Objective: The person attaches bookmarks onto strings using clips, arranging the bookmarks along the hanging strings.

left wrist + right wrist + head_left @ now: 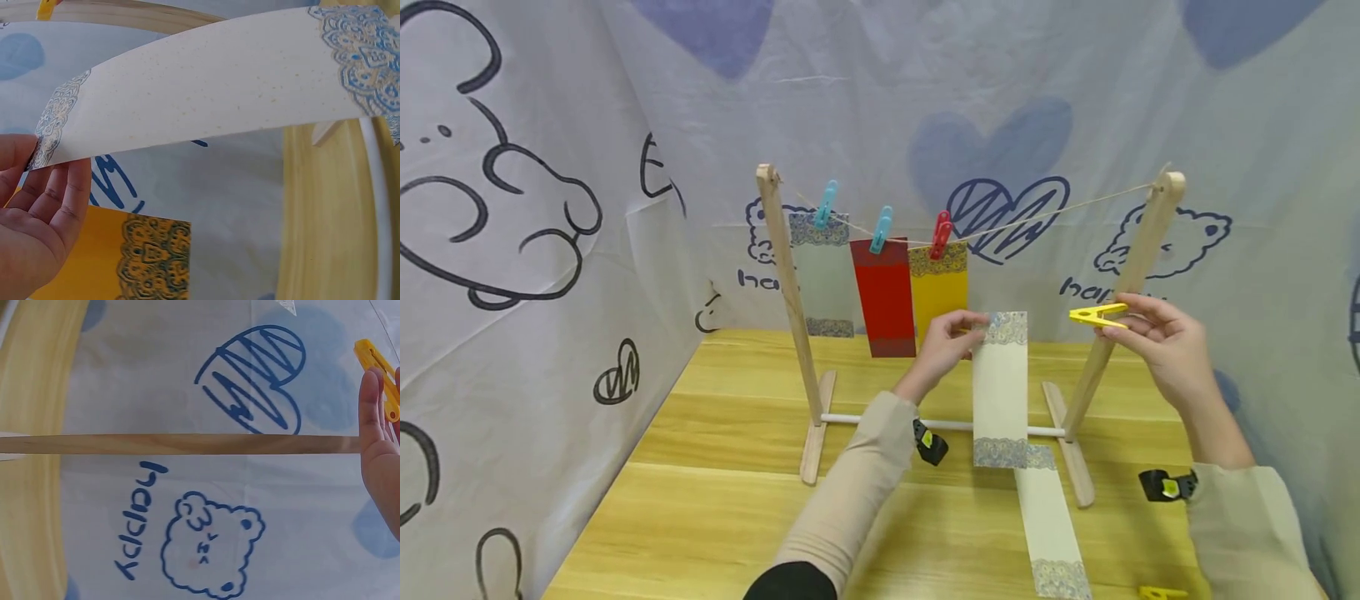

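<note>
My left hand (946, 346) pinches a cream paper strip (1000, 387) by its upper left corner; blue-grey lace patterns band both its ends. In the left wrist view the thumb and fingers grip the patterned end, and the strip bows slightly. My right hand (1168, 346) pinches a yellow clothespin (1097, 315) beside the right post. From the sagging string (1052, 215) hang three strips: a pale green one (823, 275) and a red one (883, 300) under blue clothespins (882, 229), and a yellow one (938, 287) under a red clothespin (940, 235).
A second cream strip (1052, 525) lies on the wooden table (700, 500) at the front, with another yellow clothespin (1161, 592) at the lower right. Two wooden posts (790, 292) stand on flat feet, joined low by a white rod (951, 425). A printed curtain (865, 100) closes off the back.
</note>
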Tool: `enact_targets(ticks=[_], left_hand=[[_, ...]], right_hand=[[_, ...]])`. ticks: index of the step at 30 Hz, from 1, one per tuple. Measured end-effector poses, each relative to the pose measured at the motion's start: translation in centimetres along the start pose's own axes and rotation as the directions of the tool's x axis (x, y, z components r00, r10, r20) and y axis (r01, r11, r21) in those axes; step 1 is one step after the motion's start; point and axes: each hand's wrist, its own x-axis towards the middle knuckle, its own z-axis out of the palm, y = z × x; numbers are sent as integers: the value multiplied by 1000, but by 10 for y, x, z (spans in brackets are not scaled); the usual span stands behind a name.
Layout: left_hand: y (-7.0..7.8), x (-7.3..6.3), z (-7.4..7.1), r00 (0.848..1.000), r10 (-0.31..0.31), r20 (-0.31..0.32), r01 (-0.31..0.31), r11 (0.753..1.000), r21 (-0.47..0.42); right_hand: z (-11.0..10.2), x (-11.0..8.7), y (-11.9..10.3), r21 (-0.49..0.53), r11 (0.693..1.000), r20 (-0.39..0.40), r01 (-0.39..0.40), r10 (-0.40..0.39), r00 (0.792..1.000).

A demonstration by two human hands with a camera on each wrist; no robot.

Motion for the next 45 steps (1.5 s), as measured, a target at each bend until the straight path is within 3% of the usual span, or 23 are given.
enact_targets(ticks=[11,19,23,28,35,39,45], left_hand=[[24,6,-1,998,58,-24,-57,998,31],[32,15,-3,995,94,-14,-93,994,60],[40,15,-4,989,146,-38,-143,986,86],[47,17,-4,978,196,-67,-186,973,140],[60,17,-5,958,271,-97,-249,948,196],[64,17,-6,948,294,-121,-258,934,246],[67,16,-4,914,374,-156,-312,895,318]], right_hand=[[11,28,-22,-34,993,21,111,-110,994],[21,52,-43,-183,957,43,223,-219,975],[29,64,-57,-351,899,67,262,-255,965],[40,78,-71,-489,825,93,281,-271,958],[59,97,-87,-602,754,130,263,-232,964],[72,105,-91,-665,689,176,288,-230,957],[82,113,-92,-708,625,236,329,-230,944]])
